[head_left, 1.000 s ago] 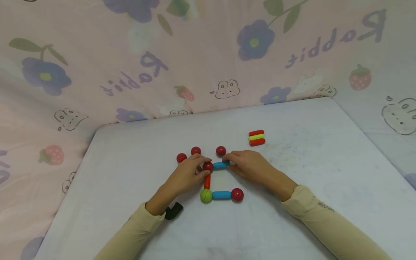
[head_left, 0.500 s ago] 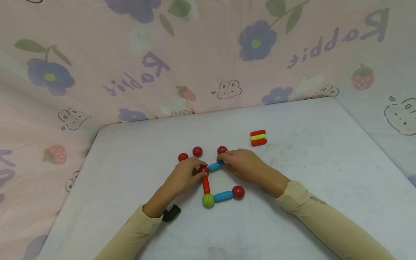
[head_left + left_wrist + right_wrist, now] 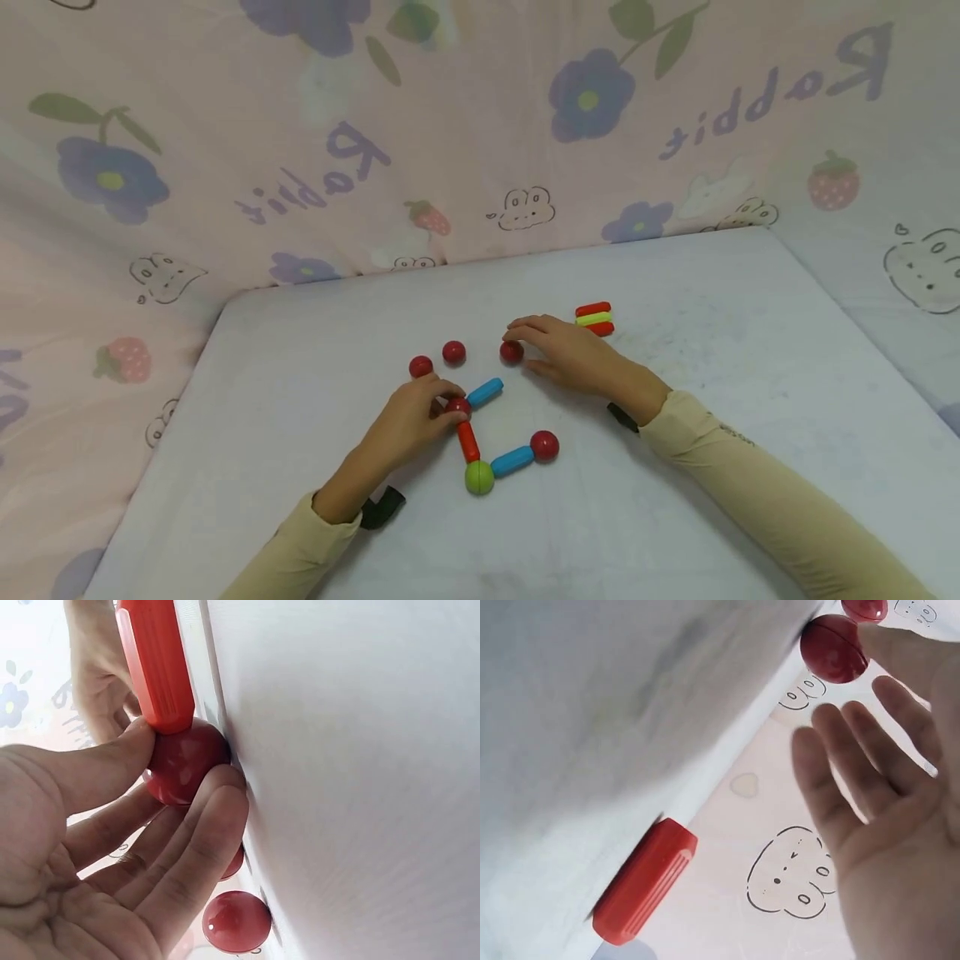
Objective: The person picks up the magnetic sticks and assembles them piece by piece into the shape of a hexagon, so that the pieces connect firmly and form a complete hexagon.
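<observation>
My left hand [image 3: 412, 417] pinches a red ball [image 3: 458, 408] between thumb and fingers. From this ball a blue rod [image 3: 485, 392] points up and right, its far end free. A red rod [image 3: 468, 442] links the ball to a green ball [image 3: 479, 477], which a second blue rod [image 3: 513, 461] joins to another red ball [image 3: 544, 446]. My right hand [image 3: 573, 354] is at a loose red ball [image 3: 512, 352], fingers spread over its far side and thumb on the near side. In the right wrist view, the fingers are apart from that ball [image 3: 835, 649]; thumb contact is unclear.
Two more loose red balls, one [image 3: 453, 352] and another [image 3: 421, 367], lie beyond my left hand. Two red rods and a yellow-green rod [image 3: 594, 317] lie side by side behind my right hand. A patterned curtain [image 3: 480, 150] rises behind the white table [image 3: 337, 325].
My right hand has left the upper blue rod and moved up to the loose red ball. My left hand has shifted down and left, swinging the joined pieces round slightly.
</observation>
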Demonstrator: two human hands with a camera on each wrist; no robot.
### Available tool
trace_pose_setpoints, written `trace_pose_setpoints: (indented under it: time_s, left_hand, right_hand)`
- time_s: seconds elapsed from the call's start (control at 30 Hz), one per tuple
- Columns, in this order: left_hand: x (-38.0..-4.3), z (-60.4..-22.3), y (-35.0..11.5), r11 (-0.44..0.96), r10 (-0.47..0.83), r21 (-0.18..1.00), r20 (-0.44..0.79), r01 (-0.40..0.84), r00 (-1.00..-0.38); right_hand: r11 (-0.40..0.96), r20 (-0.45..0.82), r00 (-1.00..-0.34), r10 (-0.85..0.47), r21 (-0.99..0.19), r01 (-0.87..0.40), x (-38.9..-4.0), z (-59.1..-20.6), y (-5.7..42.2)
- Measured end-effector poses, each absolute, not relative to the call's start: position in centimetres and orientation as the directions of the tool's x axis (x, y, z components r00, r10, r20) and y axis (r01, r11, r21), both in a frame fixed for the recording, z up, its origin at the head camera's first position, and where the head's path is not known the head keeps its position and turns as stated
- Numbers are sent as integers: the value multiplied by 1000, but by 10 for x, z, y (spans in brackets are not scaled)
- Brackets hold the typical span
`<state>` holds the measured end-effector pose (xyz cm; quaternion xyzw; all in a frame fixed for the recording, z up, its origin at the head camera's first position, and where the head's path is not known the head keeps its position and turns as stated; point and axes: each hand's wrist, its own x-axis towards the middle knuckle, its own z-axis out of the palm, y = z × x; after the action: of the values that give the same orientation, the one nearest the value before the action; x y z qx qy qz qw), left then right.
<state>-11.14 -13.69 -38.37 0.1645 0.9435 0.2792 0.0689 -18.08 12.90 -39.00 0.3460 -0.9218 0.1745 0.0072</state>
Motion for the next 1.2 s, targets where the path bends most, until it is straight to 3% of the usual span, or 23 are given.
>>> trace_pose_setpoints:
  time_s: [0.33, 0.77, 1.2]
  left_hand:
    - [-107, -381, -139, 803, 340, 537, -60, 257, -938]
    - [-104, -383, -141, 813, 328, 523, -50, 256, -943]
    - [-106, -384, -138, 808, 351, 516, -36, 284, -936]
  right_hand:
    - [737, 24, -786, -617, -332, -589, -182, -395, 121]
    - [783, -29, -816, -577, -305, -542, -171, -395, 111]
    - [764, 17, -799, -601, -279, -581, -162, -395, 112]
